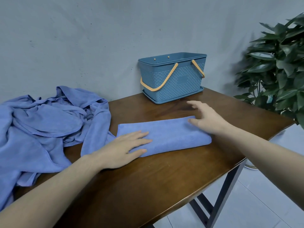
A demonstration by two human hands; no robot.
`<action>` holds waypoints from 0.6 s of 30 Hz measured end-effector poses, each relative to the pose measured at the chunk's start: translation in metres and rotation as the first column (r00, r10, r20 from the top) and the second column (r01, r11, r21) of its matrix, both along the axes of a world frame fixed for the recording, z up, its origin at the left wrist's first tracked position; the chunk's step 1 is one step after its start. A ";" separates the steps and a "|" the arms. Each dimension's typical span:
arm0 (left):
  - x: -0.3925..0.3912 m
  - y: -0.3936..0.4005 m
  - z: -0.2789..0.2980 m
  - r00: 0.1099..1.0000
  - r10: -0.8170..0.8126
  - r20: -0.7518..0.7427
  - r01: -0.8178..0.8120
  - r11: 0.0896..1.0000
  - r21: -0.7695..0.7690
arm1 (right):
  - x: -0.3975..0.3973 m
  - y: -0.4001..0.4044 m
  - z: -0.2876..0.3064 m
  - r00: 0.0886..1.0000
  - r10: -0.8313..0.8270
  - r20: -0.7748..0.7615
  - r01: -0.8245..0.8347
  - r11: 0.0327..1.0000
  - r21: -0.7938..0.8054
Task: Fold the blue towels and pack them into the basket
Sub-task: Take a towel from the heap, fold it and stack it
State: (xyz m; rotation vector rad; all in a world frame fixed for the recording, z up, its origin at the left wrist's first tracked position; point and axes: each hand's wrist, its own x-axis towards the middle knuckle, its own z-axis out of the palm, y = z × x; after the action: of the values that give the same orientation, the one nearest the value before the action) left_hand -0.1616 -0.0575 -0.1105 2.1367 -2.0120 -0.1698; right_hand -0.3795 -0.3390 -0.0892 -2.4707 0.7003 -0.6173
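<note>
A plain indoor room, likely a home or a simple staged space. A dark wooden table (148, 178) on black metal legs stands against a bare grey wall (82, 38). A leafy green houseplant (279, 71) stands at 3 o'clock. Pale floor tiles (263, 203) show at 5 o'clock. A blue woven-look plastic basket (174, 79) sits at 12 o'clock, with crumpled blue towels (41, 129) at 9 o'clock.

Both forearms bare w/ no sleeves visible; hands (125, 148) ungloved, no rings/watch, nails short.
</note>
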 end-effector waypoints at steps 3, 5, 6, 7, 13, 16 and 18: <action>-0.004 0.002 -0.002 0.999 0.006 0.054 -0.013 0.992 0.128 | -0.008 0.027 0.000 0.931 0.346 -0.120 -0.362 0.917 -0.167; -0.005 0.002 0.000 0.998 0.003 0.062 -0.013 0.986 0.167 | -0.015 0.043 -0.006 0.828 0.408 -0.384 -0.484 0.867 -0.122; -0.005 0.002 0.001 0.999 0.002 0.050 -0.010 0.984 0.179 | -0.019 0.045 -0.011 0.772 0.397 -0.497 -0.521 0.843 -0.136; -0.005 0.004 0.002 1.000 0.003 0.030 -0.009 0.982 0.189 | -0.024 0.045 -0.015 0.741 0.375 -0.557 -0.543 0.823 -0.167; -0.005 0.010 0.001 0.996 0.054 -0.067 -0.046 0.992 0.115 | -0.055 0.031 -0.017 0.868 0.347 -0.355 -0.439 0.871 -0.221; -0.009 0.010 0.001 0.968 0.105 -0.228 -0.101 0.994 0.030 | -0.064 0.021 -0.017 0.926 0.272 -0.260 -0.347 0.886 -0.309; -0.012 0.009 0.003 0.950 0.147 -0.274 -0.150 0.989 0.012 | -0.065 0.015 -0.018 0.960 0.227 -0.167 -0.280 0.836 -0.472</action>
State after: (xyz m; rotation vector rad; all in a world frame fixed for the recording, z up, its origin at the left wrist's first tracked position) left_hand -0.1739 -0.0481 -0.1073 2.1148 -1.6885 -0.4085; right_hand -0.4444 -0.3238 -0.1069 -3.0205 0.2520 -0.6245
